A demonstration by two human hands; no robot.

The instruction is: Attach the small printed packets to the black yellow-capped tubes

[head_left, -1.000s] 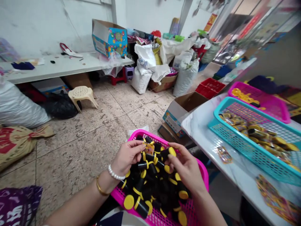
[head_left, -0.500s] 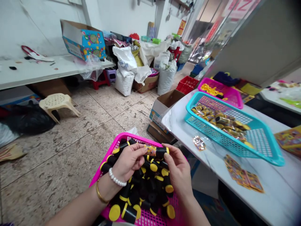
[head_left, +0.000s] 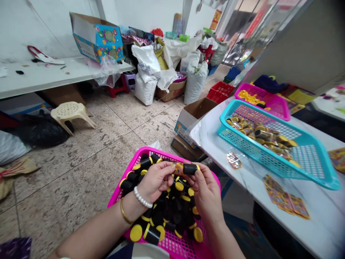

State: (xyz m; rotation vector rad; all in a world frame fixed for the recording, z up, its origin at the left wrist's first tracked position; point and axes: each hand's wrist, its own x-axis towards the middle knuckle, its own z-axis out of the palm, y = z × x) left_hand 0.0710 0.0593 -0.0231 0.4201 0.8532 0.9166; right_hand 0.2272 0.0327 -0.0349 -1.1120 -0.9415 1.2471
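Note:
Between my two hands is a small black cylinder point(head_left: 190, 169) with a yellow end, held level above the pink basket. My left hand point(head_left: 153, 183) pinches the left end, where a colourful printed label point(head_left: 178, 168) shows against the black. My right hand point(head_left: 207, 190) grips the yellow right end between thumb and fingers. Below them the pink basket point(head_left: 118, 183) holds several loose black cylinders point(head_left: 152, 234) with yellow caps, lying in all directions. Whether the label is fully stuck on cannot be made out.
To the right, a white table point(head_left: 253, 187) carries a teal basket point(head_left: 332, 181) of labelled cylinders, a fan of printed labels point(head_left: 285, 197) and a pink basket point(head_left: 285, 109) of yellow pieces. An open carton point(head_left: 184, 126) stands by its corner. A cream stool point(head_left: 70, 110) is at left.
The camera view has shifted, so the surroundings sit slightly differently. Both hands still hold the cylinder in nearly the same pose, and the label still shows at its left end.

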